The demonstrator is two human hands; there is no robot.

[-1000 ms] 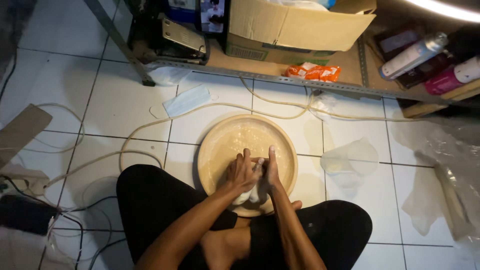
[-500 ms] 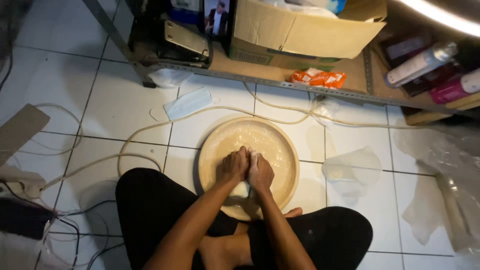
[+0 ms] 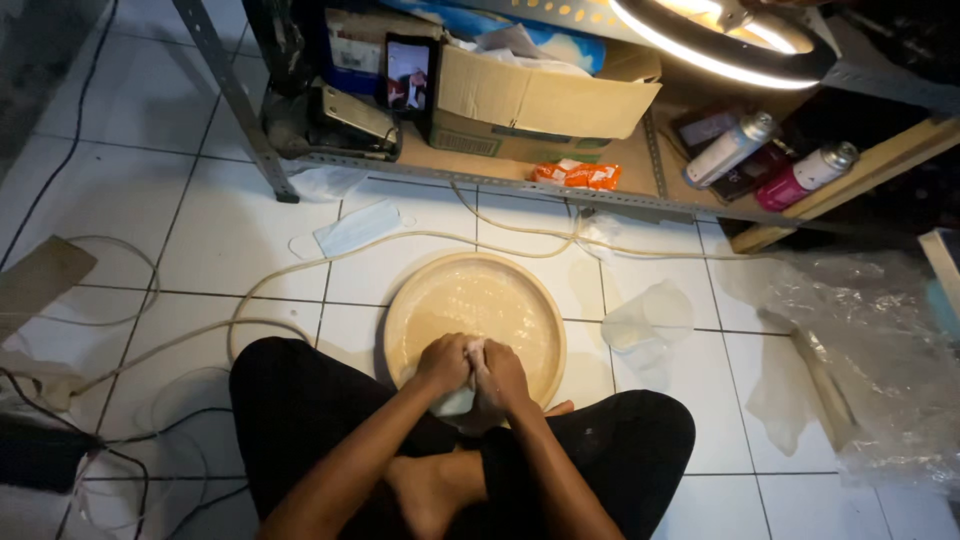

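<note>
Centrally, pale dough (image 3: 462,398) is gripped by left hand (image 3: 444,362) and right hand (image 3: 502,376) over a tray (image 3: 475,300); an orange packet (image 3: 577,175) lies above, beside a brown box (image 3: 540,100).

Ring light (image 3: 722,40) far right, blown out with glare. White floor tiles (image 3: 230,230) evenly lit; shelf interior far right is dim. Near edge dark. Slight wide-angle bend at edges. Focus sharp.

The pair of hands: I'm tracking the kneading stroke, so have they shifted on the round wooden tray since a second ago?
Yes. The left hand and right hand stay at the round wooden tray's near rim but sit slightly farther left on it.
</note>
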